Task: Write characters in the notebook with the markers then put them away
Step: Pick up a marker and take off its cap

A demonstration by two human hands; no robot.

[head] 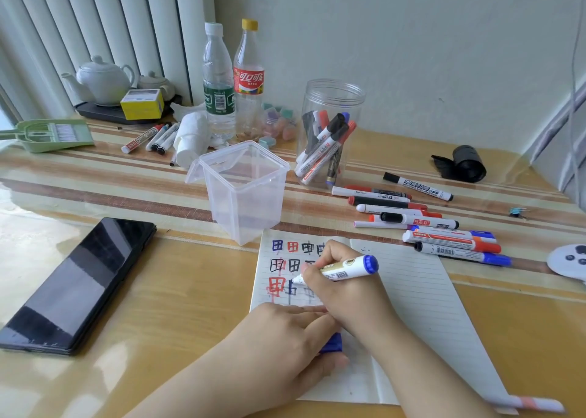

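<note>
Two full rows of square grid-like characters in blue, red and black already stand on the left page of the open lined paper notebook [409,294], and a third row is under way, so by my reading the writing is well along but not finished. The right hand [342,287] has its fingers clenched around a white marker with a blue end [344,270], its tip touching the page just right of the big red character. The left hand [282,338] lies on the lower part of the page, fingers curled over what looks like the marker's blue cap [331,343]. Putting away appears barely begun: a loose heap of red, black and blue markers [421,224] lies on the striped wooden surface [126,189] just beyond the notebook, a few more stand in the round clear plastic jar [329,132], and the square clear plastic tub with its hinged lid open [244,189] holds nothing.
</note>
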